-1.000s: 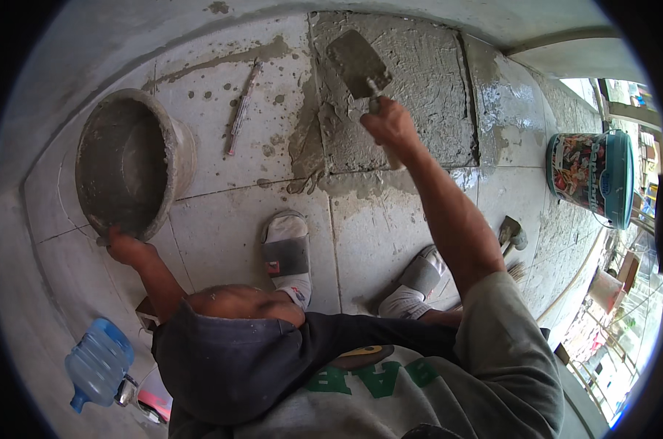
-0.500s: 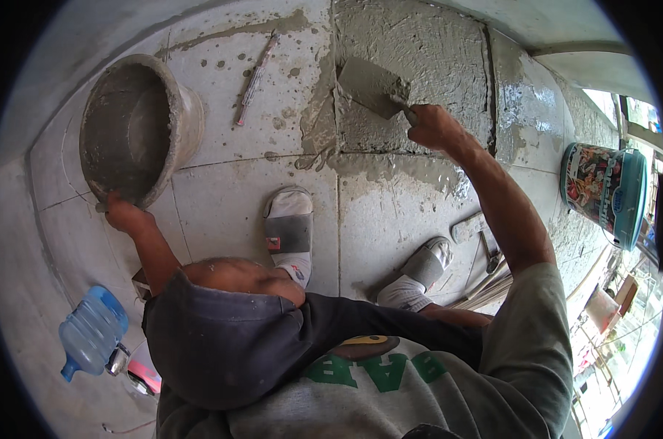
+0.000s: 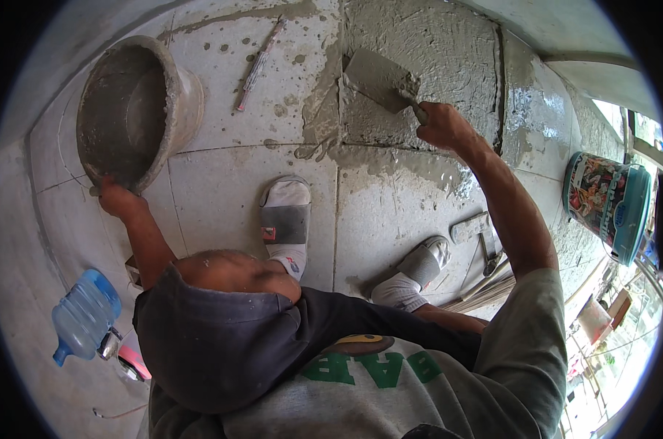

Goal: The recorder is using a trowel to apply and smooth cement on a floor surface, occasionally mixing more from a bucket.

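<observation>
My right hand is closed round the handle of a trowel. The trowel's grey, mortar-coated blade lies flat on or just over a bed of wet mortar, which fills a square gap between floor tiles. At the left, my left hand grips the near rim of a mortar basin. This basin is tipped on its side with its opening facing left, and grey mortar coats its inside.
White floor tiles carry mortar smears. A thin striped stick lies between basin and mortar bed. A hammer rests by my right foot, a lidded bucket stands at right, and a blue water jug lies at left.
The view has shifted slightly. The trowel stays near the left part of the mortar bed, and both hands keep their grips.
</observation>
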